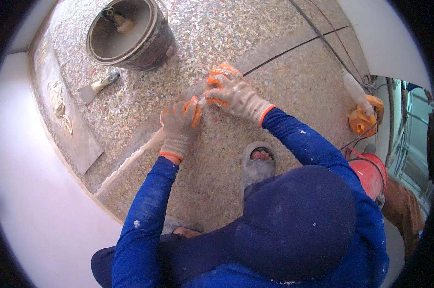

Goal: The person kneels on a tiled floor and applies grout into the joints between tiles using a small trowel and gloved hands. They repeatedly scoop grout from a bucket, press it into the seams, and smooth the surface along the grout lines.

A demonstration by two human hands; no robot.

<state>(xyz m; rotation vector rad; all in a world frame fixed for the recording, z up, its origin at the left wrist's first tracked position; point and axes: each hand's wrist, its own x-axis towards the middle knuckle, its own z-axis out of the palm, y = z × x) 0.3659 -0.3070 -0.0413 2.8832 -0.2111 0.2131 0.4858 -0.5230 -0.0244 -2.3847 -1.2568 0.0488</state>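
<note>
Both my hands wear pale knit gloves with orange fingertips and cuffs, and they work over a seam in a speckled floor of pressed chips. A narrow whitish strip (136,156) runs along that seam from the lower left up to my left hand (180,124). Its fingers are curled around the strip's upper end. Just beyond, my right hand (234,92) has bent fingers at a short whitish piece (202,102) that shows between the hands. My palms and fingers hide most of what they grip. Past my right hand, the seam continues as a dark open gap (293,51).
A bucket (162,50) of grey paste with a tool inside stands at the upper left. Near it lies a putty knife (99,88). A board (78,127) carries a pale crumpled strand. Rightward are cables, an orange tool (363,120), a red bucket (370,175) and another person's leg (403,211).
</note>
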